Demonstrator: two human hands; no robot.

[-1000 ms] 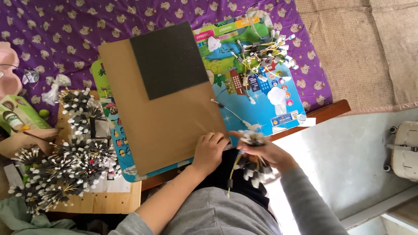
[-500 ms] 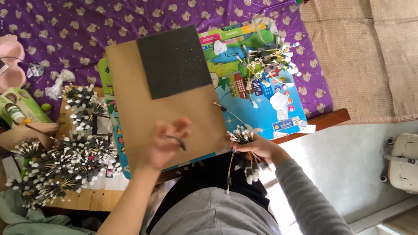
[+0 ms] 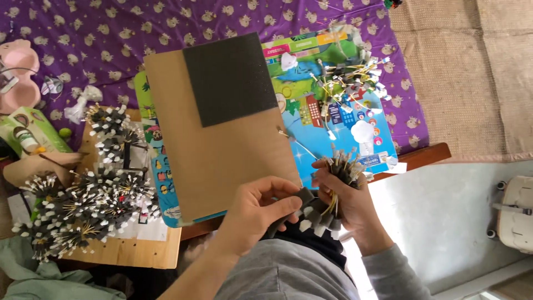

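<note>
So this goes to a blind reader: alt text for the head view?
Right hand holds a bundle of foam-tipped sticks; left hand pinches a grey foam piece beside it, over a cardboard sheet.

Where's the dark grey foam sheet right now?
In the head view the dark grey foam sheet lies upper centre, on the top right corner of the brown cardboard, just left of the colourful board.

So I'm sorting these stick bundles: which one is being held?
The bundle at the board's lower right, gripped in the right hand. The pile at left and the loose sticks lie untouched.
</note>
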